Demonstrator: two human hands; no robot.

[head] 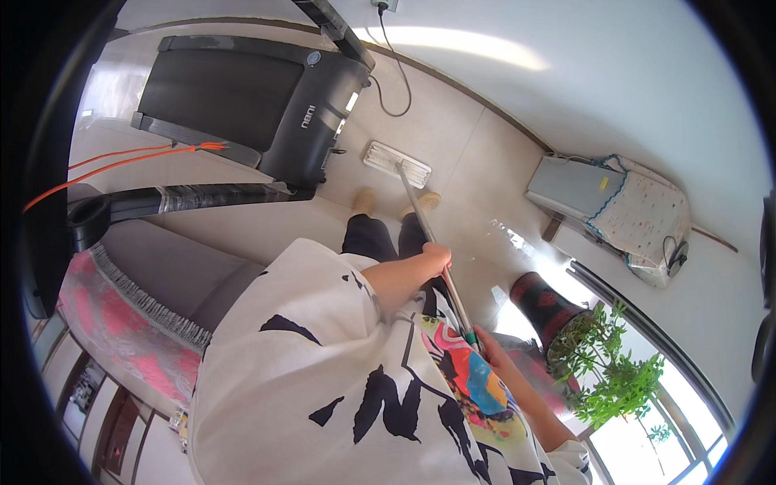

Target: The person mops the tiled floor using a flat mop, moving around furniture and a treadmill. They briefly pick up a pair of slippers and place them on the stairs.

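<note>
A flat mop with a pale rectangular head (398, 164) lies on the light tiled floor just beyond my feet, between a treadmill and the wall. Its metal pole (459, 298) slants from the head back towards my body. Closed round the middle of the pole is my left hand (437, 259). My right hand (486, 345) grips the pole lower in the picture, by a green band near its end; part of that hand is hidden by the pole and the printed shirt.
A black treadmill (224, 91) stands at upper left, its power cable (407, 79) looping to a wall socket. Orange cords (121, 159) hang over it. A grey sofa (176, 267) is at left. At right are a cloth-covered cabinet (639, 212) and a potted plant (618, 370) by the window.
</note>
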